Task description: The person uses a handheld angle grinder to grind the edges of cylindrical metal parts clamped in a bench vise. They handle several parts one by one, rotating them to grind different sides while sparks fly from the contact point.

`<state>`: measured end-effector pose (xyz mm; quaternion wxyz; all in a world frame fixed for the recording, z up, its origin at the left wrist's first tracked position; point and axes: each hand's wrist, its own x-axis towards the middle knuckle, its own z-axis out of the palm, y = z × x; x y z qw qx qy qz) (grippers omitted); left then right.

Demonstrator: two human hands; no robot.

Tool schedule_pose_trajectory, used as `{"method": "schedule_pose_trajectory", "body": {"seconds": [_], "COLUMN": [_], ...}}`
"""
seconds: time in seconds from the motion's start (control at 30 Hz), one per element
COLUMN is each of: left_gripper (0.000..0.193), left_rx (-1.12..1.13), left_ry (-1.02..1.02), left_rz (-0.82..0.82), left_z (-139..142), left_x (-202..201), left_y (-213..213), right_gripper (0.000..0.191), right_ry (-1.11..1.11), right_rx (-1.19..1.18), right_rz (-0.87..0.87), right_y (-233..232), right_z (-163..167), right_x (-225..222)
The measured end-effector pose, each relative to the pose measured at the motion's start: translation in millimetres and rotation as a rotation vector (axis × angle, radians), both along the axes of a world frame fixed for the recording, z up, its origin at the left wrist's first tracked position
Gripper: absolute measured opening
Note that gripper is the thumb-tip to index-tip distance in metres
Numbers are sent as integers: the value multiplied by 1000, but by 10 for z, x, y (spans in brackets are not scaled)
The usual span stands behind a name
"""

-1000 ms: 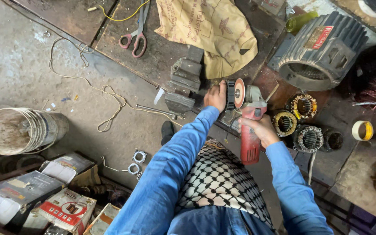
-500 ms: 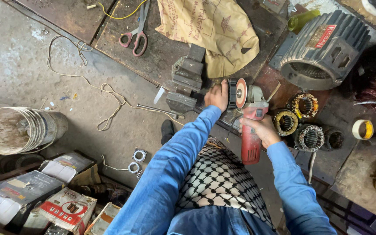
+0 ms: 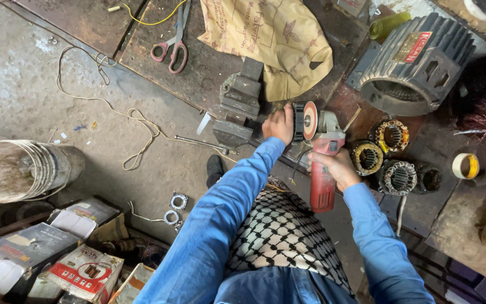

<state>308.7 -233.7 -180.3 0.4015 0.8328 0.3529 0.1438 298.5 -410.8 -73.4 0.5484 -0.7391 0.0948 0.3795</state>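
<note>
Item one: red-bodied angle grinder with an orange disc [image 3: 317, 147], lying across the edge of the dark, worn tabletop [image 3: 209, 67]. My right hand [image 3: 338, 167] is wrapped closed around its body, I judge for control.

Item two: my left hand [image 3: 279, 124], fingers curled down on the grinder's head beside the disc; what lies under the palm I cannot tell.

Item three: grey metal bench vise [image 3: 237, 107], just left of that hand.

Nearby: copper-wound stator cores [image 3: 389, 155], ribbed grey motor housing [image 3: 417, 65], red-handled scissors [image 3: 172, 42], crumpled tan bag [image 3: 271, 39].
</note>
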Motion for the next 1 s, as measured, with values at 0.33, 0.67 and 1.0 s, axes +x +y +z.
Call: {"method": "schedule_pose_trajectory", "body": {"seconds": [0.33, 0.67, 1.0], "left_gripper": [57, 54, 53], "left_rx": [16, 60, 98], "left_ry": [8, -46, -75], "left_rz": [-7, 14, 13], "left_z": [17, 6, 10], "left_x": [-17, -20, -31], "left_y": [15, 18, 27], "right_gripper": [37, 38, 37], "right_ry": [2, 21, 15], "right_rx": [12, 10, -8], "right_rz": [-3, -13, -5], "right_y": [45, 59, 62], "right_z": [13, 27, 1], "right_x": [-2, 9, 12]}}
